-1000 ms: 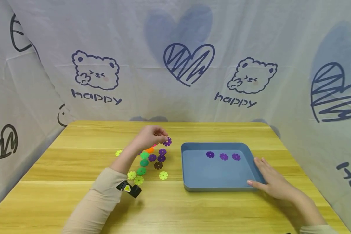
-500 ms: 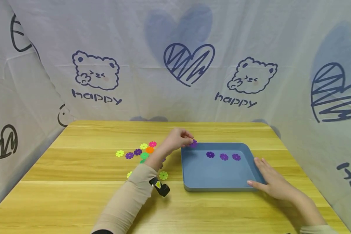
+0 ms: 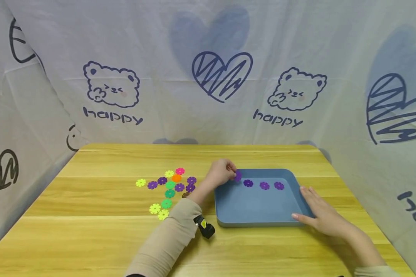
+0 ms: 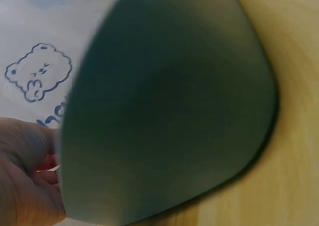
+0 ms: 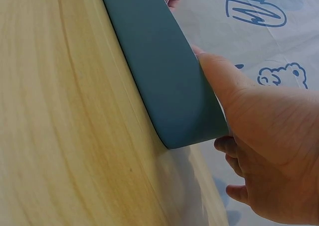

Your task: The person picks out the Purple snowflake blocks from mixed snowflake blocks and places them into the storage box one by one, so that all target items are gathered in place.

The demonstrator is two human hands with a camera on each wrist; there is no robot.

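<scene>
My left hand (image 3: 222,172) pinches a purple snowflake disc (image 3: 237,176) over the back left corner of the blue-grey tray (image 3: 225,224). In a row along the tray's far side lie three purple snowflake discs (image 3: 264,186). My right hand (image 3: 322,215) rests on the tray's right side, its fingers straight along the outer wall and its thumb over the rim near the front corner. In the left wrist view the tray wall (image 4: 169,101) covers much of the frame and the held disc is hidden. The right wrist view shows the right thumb (image 5: 219,74) at the rim.
Left of the tray, loose snowflake discs in yellow, green (image 3: 166,204), purple, pink (image 3: 180,171), orange (image 3: 176,178) and brown lie on the wooden table (image 3: 72,238). My left forearm (image 3: 170,234) hides part of that group. A printed cloth (image 3: 166,77) hangs behind the table.
From over the loose discs, my left hand has moved right with the purple snowflake disc, across the tray's left rim. The right hand and the tray have stayed in place.
</scene>
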